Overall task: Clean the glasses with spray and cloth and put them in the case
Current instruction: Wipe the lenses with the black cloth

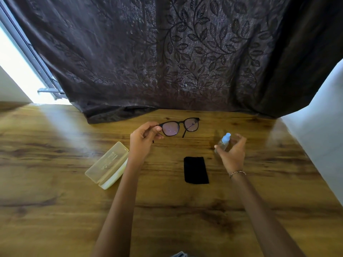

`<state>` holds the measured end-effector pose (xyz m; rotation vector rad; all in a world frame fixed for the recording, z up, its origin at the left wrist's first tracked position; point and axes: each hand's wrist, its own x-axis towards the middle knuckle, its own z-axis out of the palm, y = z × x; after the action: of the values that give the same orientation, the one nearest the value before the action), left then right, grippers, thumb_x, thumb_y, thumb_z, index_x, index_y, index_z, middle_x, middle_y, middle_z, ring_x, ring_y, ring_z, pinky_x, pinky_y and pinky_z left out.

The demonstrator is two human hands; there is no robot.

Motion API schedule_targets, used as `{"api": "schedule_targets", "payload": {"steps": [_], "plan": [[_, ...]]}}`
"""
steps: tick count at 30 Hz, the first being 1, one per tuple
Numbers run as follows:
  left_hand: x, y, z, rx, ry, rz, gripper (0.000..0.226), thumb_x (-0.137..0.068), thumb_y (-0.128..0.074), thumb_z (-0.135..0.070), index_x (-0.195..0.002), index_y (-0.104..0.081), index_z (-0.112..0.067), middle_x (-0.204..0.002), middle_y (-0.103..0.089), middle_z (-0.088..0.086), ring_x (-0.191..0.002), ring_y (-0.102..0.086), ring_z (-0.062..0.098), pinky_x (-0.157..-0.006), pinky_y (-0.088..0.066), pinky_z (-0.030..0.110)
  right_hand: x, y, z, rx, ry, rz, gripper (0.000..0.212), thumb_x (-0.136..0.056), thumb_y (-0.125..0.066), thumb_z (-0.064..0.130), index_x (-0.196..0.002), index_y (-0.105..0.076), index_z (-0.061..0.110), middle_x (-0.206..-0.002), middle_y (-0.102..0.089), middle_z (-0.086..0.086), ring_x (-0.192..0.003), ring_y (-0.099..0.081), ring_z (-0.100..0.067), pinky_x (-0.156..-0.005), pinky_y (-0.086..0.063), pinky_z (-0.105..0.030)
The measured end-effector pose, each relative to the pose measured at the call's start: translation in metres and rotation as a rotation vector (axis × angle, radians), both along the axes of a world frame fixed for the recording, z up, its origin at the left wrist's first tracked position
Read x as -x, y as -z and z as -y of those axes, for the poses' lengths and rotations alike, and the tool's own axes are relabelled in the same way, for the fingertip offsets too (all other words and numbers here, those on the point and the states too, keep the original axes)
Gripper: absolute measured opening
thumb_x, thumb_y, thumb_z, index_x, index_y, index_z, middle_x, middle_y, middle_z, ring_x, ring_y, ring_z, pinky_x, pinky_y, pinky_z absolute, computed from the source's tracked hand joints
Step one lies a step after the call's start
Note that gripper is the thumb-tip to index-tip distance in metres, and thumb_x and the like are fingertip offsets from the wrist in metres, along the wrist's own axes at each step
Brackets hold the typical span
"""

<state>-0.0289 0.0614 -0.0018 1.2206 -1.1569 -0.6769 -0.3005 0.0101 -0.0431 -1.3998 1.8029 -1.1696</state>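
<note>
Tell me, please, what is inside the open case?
The case lies open on the table. Its lower half shows only a pale inside, with nothing in it. The left arm covers its far corner.

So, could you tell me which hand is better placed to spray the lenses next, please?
Right: the right hand is already at the spray bottle, while the left hand is busy holding the glasses by one corner.

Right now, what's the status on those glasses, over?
Left hand pinches glasses by one end. Right hand at spray bottle, grip blurred. Cloth and open case lie untouched; nothing blocking.
</note>
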Motion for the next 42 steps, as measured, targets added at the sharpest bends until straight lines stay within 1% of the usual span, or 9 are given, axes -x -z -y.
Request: {"api": "schedule_targets", "payload": {"steps": [4,7,11,16,21,25,32,36,42], "plan": [[0.0,-0.002,0.0,0.005,-0.003,0.004,0.014,-0.09,-0.06,-0.012,-0.09,-0.066,-0.025,-0.07,-0.07,-0.005,-0.065,-0.068,0.014,-0.067,-0.055,0.026,-0.012,0.0,-0.038,0.082,0.045,-0.268,0.037,-0.082,-0.074,0.029,-0.106,-0.053,0.011,-0.101,-0.059,0.0,-0.088,-0.054,-0.015,-0.08,-0.05,-0.035],[0.0,-0.001,0.0,-0.002,-0.007,-0.001,0.013,-0.09,-0.06,-0.014,-0.091,-0.066,-0.025,-0.07,-0.07,-0.007,-0.065,-0.068,0.013,-0.069,-0.056,0.029,-0.02,0.007,-0.065,-0.23,-0.2,-0.505,0.041,-0.088,-0.054,0.058,-0.082,-0.061,0.019,-0.072,-0.065,0.007,-0.074,-0.062,-0.012,-0.083,-0.051,-0.041],[0.001,0.0,-0.001,-0.002,-0.035,0.001,0.01,-0.088,-0.061,-0.02,-0.092,-0.066,-0.028,-0.073,-0.072,-0.01,-0.068,-0.07,0.012,-0.071,-0.057,0.027,-0.026,0.015,-0.075,-0.34,-0.249,-0.595,0.032,-0.086,-0.061,0.052,-0.094,-0.06,0.021,-0.086,-0.065,0.005,-0.09,-0.061,-0.016,-0.087,-0.049,-0.037],[0.0,0.001,-0.001,-0.001,-0.05,-0.007,0.009,-0.09,-0.061,-0.015,-0.095,-0.067,-0.017,-0.073,-0.072,-0.011,-0.067,-0.07,0.01,-0.068,-0.055,0.022,-0.033,0.013,-0.072,-0.327,-0.237,-0.15,0.008,-0.085,-0.069,0.021,-0.082,-0.062,0.018,-0.078,-0.064,0.007,-0.083,-0.064,-0.014,-0.058,-0.042,-0.015],[0.0,-0.002,-0.002,0.018,-0.052,-0.002,0.013,-0.089,-0.061,-0.016,-0.091,-0.066,-0.028,-0.074,-0.071,-0.011,-0.069,-0.07,0.012,-0.07,-0.056,0.024,-0.034,-0.004,-0.069,-0.378,-0.118,0.548,0.029,-0.078,-0.074,0.0,-0.1,-0.06,0.013,-0.102,-0.068,-0.006,-0.099,-0.064,-0.018,-0.086,-0.052,-0.031],[0.003,-0.002,-0.002,0.027,-0.027,0.005,0.013,-0.088,-0.062,-0.016,-0.091,-0.066,-0.028,-0.077,-0.071,-0.013,-0.068,-0.068,0.008,-0.068,-0.054,0.021,-0.037,-0.042,-0.067,-0.325,-0.176,0.951,0.034,-0.074,-0.071,-0.006,-0.101,-0.058,0.011,-0.113,-0.062,-0.01,-0.101,-0.066,-0.019,-0.075,-0.057,-0.026],[0.009,-0.011,-0.003,0.034,-0.02,0.028,0.028,-0.09,-0.06,-0.014,-0.087,-0.066,-0.041,-0.075,-0.07,-0.014,-0.067,-0.067,0.007,-0.065,-0.052,0.018,-0.069,-0.101,-0.069,0.304,-0.156,0.348,0.038,-0.079,-0.074,0.006,-0.097,-0.057,0.035,-0.092,-0.071,0.01,-0.086,-0.068,0.002,-0.071,-0.053,-0.011],[0.014,-0.015,-0.002,0.043,0.014,0.051,0.026,-0.092,-0.058,-0.011,-0.089,-0.066,-0.036,-0.074,-0.071,-0.011,-0.067,-0.067,0.008,-0.064,-0.051,0.017,-0.094,-0.107,-0.064,0.592,-0.224,-0.066,0.016,-0.082,-0.072,0.007,-0.095,-0.072,0.016,-0.088,-0.067,0.012,-0.084,-0.065,-0.008,-0.078,-0.053,-0.02],[0.013,-0.018,-0.002,0.036,0.039,0.096,0.016,-0.094,-0.055,-0.009,-0.096,-0.067,-0.02,-0.084,-0.071,-0.003,-0.075,-0.068,0.011,-0.07,-0.054,0.022,-0.116,-0.083,-0.06,0.701,-0.408,-0.511,0.026,-0.083,-0.071,0.006,-0.109,-0.07,0.003,-0.1,-0.067,-0.009,-0.095,-0.061,-0.025,-0.086,-0.052,-0.034]]}}
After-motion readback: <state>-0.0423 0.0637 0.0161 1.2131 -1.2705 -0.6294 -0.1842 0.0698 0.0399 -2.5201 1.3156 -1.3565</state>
